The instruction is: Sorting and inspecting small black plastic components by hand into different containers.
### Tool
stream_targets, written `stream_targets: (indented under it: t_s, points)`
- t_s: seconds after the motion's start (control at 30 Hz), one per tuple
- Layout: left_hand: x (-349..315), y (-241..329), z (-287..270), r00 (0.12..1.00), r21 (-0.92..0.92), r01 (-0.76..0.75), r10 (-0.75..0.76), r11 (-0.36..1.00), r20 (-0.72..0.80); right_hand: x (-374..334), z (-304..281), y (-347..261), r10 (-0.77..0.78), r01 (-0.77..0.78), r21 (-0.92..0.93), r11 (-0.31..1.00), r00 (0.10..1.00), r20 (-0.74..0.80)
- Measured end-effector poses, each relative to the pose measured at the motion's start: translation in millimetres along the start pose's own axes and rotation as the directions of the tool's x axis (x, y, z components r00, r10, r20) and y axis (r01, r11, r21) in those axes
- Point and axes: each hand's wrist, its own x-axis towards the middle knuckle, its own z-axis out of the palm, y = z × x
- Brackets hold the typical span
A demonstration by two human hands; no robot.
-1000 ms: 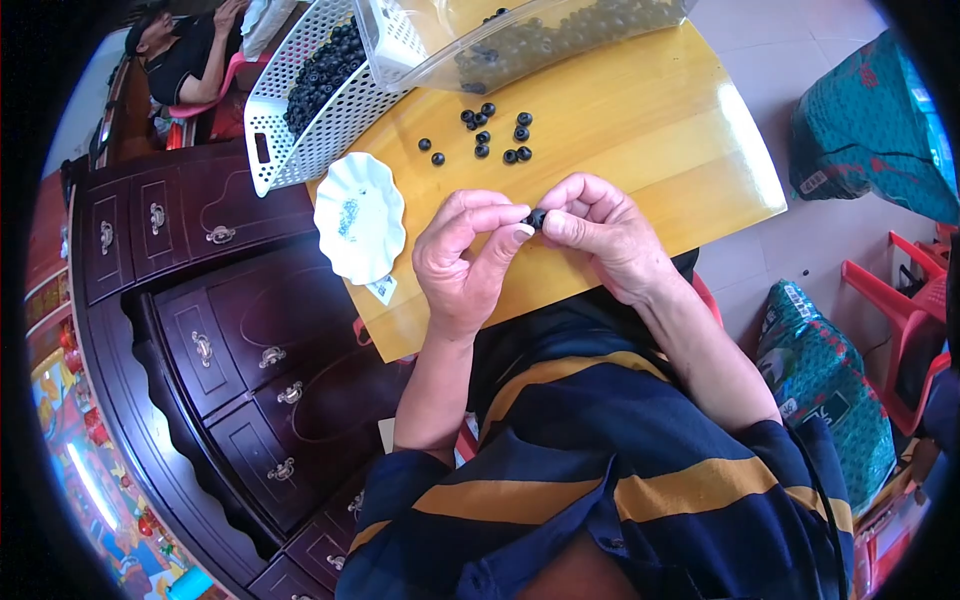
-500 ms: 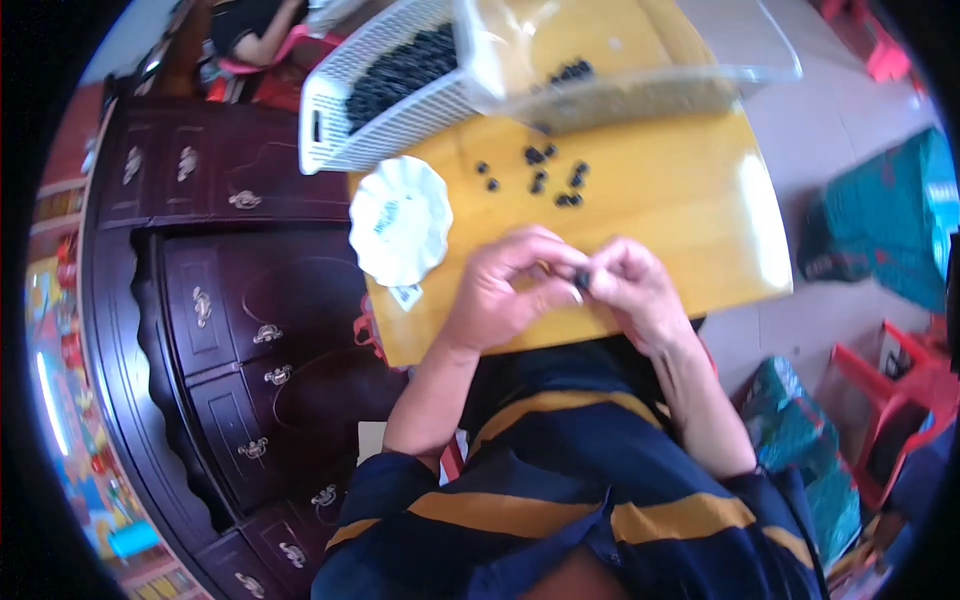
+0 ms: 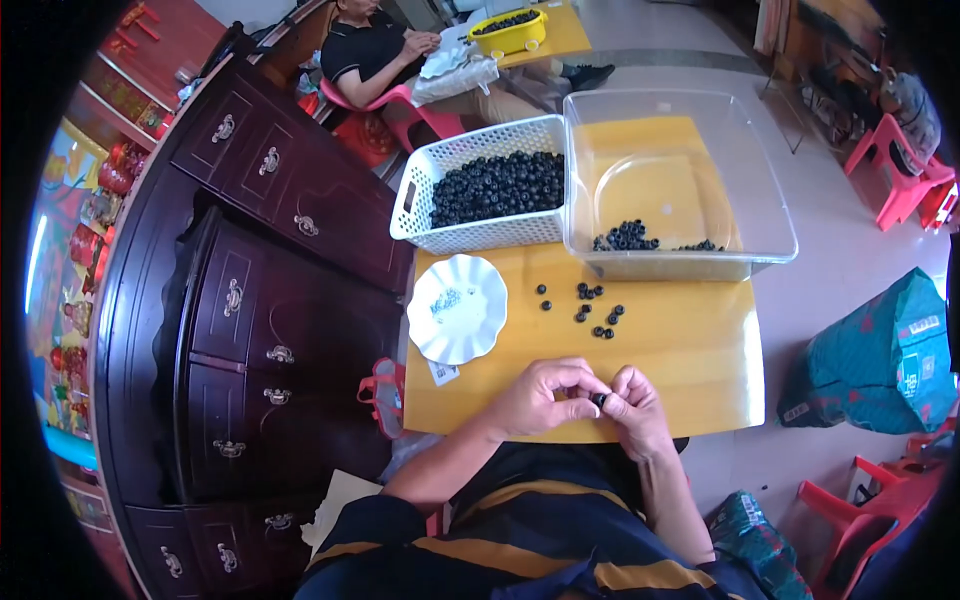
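Close to the table's near edge, my left hand (image 3: 548, 400) and my right hand (image 3: 641, 418) meet fingertip to fingertip. Between them is a small black round piece (image 3: 599, 399), gripped by the fingers of both and partly covered. Just beyond, several loose black pieces (image 3: 584, 314) of the same sort lie on the yellow table (image 3: 690, 370); some show a hole in the middle. Left of these stands a white scalloped plate (image 3: 480, 335) with tiny pale bits on it.
A white perforated basket (image 3: 490, 234) full of black pieces stands at the back, beside a clear plastic box (image 3: 690, 266) holding some more. Dark wooden drawers (image 3: 265, 250) flank the left side. Teal bags (image 3: 870, 350) and red stools sit at right. Another person (image 3: 375, 60) sits farther back.
The view has shifted, so the basket, the clear box and the other person show more fully. Both hands still hold the small black piece together.
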Motion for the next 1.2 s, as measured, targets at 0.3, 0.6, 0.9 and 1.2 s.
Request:
stream_targets:
  t_s: [0.3,0.6,0.9,1.2]
  points:
    - [4,0,9,0.995,0.104,-0.029,0.038,0.994,-0.090,0,-4,-1,-0.035,0.034,-0.057,0.998,0.999,-0.019]
    - [1,0,6,0.998,0.148,0.019,-0.010,0.989,-0.056,-1,-2,-4,0.004,-0.004,-0.049,0.999,1.000,0.012]
    - [10,-13,-43,0.954,-0.139,0.187,-0.213,0.973,-0.209,1,2,-4,0.025,-0.020,0.093,0.995,0.998,-0.049]
    - [51,0,-125,0.844,0.516,0.178,0.140,0.838,-0.518,1,-2,-5,0.016,-0.013,0.064,0.998,0.999,-0.040]
